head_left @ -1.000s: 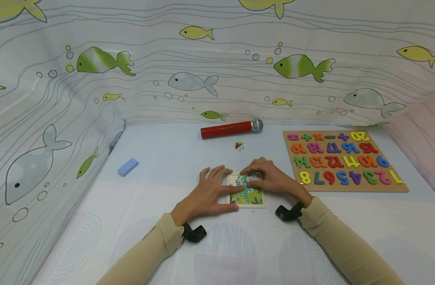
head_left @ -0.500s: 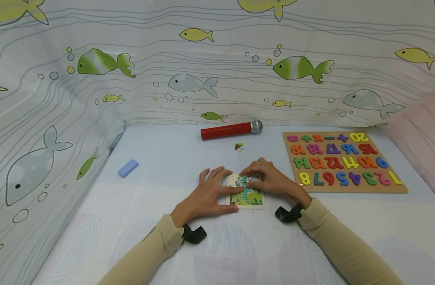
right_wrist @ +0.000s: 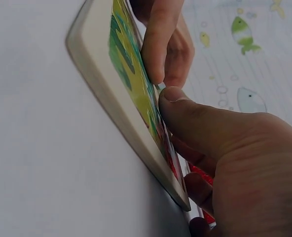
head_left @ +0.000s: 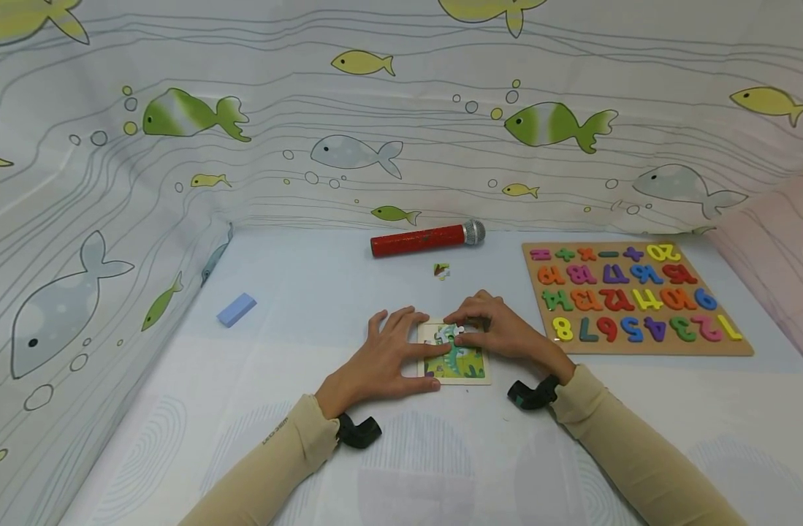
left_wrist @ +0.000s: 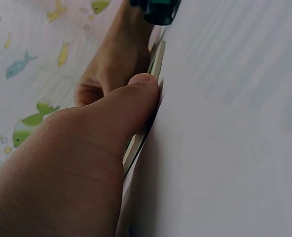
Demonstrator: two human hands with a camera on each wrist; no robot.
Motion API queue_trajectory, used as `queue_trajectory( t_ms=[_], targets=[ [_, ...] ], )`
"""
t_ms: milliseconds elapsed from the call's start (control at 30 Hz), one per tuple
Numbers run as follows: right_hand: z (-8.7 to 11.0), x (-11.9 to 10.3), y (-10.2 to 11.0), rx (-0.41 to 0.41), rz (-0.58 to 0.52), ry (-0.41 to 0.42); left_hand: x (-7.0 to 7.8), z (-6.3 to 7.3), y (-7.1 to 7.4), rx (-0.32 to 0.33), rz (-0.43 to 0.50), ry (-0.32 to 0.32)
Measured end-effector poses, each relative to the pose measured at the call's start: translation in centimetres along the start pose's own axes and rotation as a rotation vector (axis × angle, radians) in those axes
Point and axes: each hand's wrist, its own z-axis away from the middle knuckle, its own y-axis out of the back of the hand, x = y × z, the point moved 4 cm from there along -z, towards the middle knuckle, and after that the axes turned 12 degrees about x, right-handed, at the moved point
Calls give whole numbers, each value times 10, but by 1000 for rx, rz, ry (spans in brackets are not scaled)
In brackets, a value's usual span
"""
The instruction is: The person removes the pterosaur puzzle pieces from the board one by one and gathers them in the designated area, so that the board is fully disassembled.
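A small wooden-framed jigsaw puzzle (head_left: 455,379) with a green dinosaur picture lies flat on the table between both hands. My left hand (head_left: 389,359) is spread over its left side: the thumb touches the front edge and the index finger rests on the picture. At the upper right of the puzzle, my right hand (head_left: 503,326) pinches a pale jigsaw piece (head_left: 459,330) between thumb and bent fingers, which partly hide it. In the right wrist view the right thumb (right_wrist: 176,95) is close to the left fingertips above the picture. A loose jigsaw piece (head_left: 442,271) lies behind the puzzle.
A red microphone (head_left: 419,240) lies at the back. To the right is a wooden number board (head_left: 651,349) with colourful numerals. A blue block (head_left: 237,310) sits at the left. Fish-patterned cloth (head_left: 276,183) rises behind and beside the table.
The right fingers have shifted very slightly, and a bit more of the pale piece shows between them than half a second ago. My left hand has stayed in place.
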Motion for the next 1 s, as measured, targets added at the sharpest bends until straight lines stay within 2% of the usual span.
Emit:
queue_trajectory(
  t_ms=[200,600,867,1000],
  targets=[
    [-1,3,2,39,-39,10,0,1,0,4,3,3],
    [-3,6,9,71,-47,-57,-1,1,-1,0,-6,10],
    [-6,10,22,91,-57,-126,-2,2,-3,18,3,7],
    [-8,12,31,104,-58,-112,-2,2,-3,12,3,14]
  ],
)
